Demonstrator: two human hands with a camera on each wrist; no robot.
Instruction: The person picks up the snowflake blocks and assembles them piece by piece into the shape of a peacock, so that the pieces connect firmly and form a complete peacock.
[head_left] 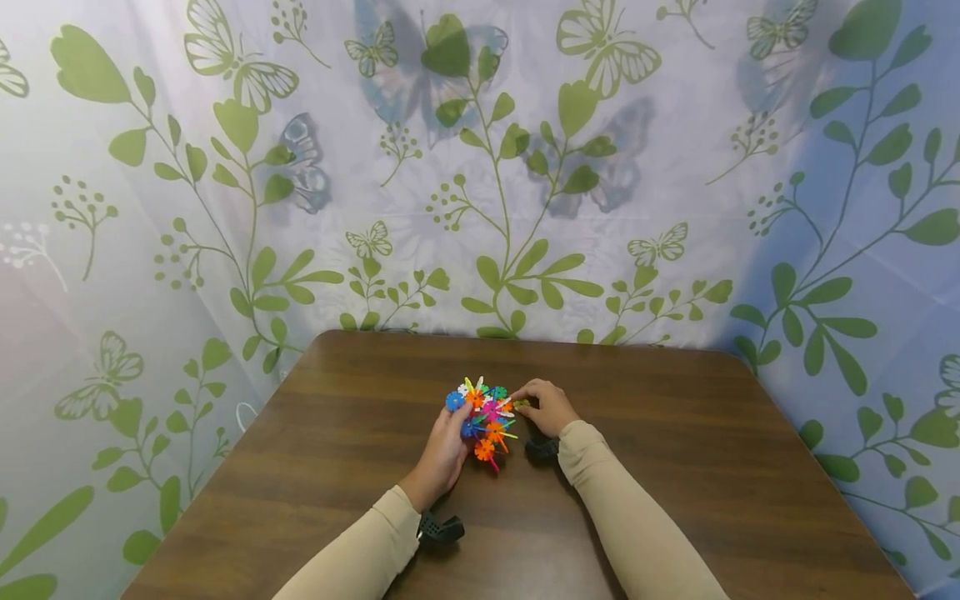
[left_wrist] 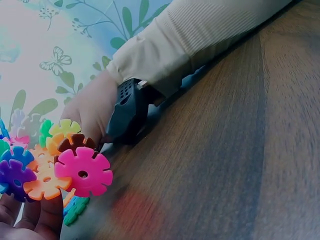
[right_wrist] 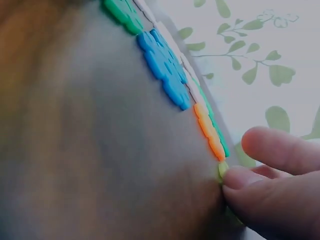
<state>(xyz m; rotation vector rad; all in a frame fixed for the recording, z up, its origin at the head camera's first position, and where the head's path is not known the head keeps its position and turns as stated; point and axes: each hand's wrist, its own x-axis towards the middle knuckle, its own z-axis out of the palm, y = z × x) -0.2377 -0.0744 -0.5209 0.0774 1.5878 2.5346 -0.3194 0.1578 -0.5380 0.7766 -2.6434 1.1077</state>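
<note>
A cluster of interlocking flower-shaped plastic discs (head_left: 492,410), in blue, orange, pink, green, white and yellow, is over the middle of the table. My left hand (head_left: 444,454) grips its left side, thumb on the near face. From the right, my right hand (head_left: 553,408) pinches a yellow-green disc (right_wrist: 222,171) between thumb and finger at the cluster's edge. Beside that piece, the right wrist view shows an orange disc (right_wrist: 207,132) and blue discs (right_wrist: 164,70) edge-on. A pink disc (left_wrist: 97,172) faces the left wrist camera, with left fingertips (left_wrist: 50,216) under the cluster.
The brown wooden table (head_left: 360,383) extends to a curtain (head_left: 525,167) printed with leaves and butterflies. A black strapped device is on each wrist, the left one (head_left: 442,530) and the right one (head_left: 542,450), close over the tabletop.
</note>
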